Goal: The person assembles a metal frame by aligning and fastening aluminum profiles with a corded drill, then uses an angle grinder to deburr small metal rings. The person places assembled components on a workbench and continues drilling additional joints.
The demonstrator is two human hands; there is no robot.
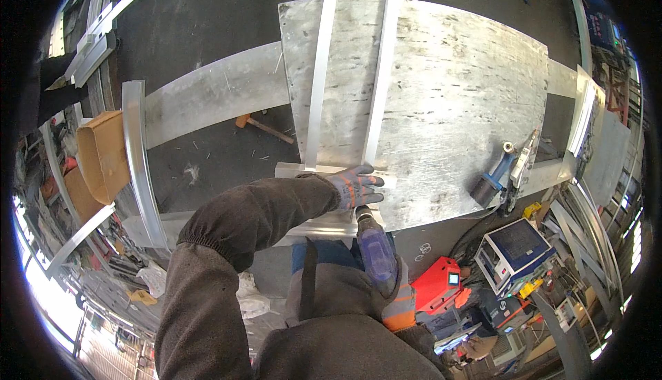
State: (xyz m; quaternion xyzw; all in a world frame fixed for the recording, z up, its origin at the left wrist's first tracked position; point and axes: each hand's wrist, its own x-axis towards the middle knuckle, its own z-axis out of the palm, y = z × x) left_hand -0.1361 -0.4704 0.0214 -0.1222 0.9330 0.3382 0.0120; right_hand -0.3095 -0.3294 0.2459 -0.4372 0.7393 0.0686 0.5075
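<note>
- Two hands busy: I see left hand (355,188) flat, fingers spread, pressing the aluminium cross strip (324,171) on the steel sheet (455,90).
- Right hand (398,303) closed around purple drill (376,252), at 6 o'clock from the left.
- Risk, I judge: bit slips toward the fingers just beside it; strip shifts if pressure eases.

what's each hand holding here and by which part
The right hand holds a purple power drill by its handle. The left hand grips nothing; it lies flat, pressing down on the aluminium strip on the metal sheet.
</note>
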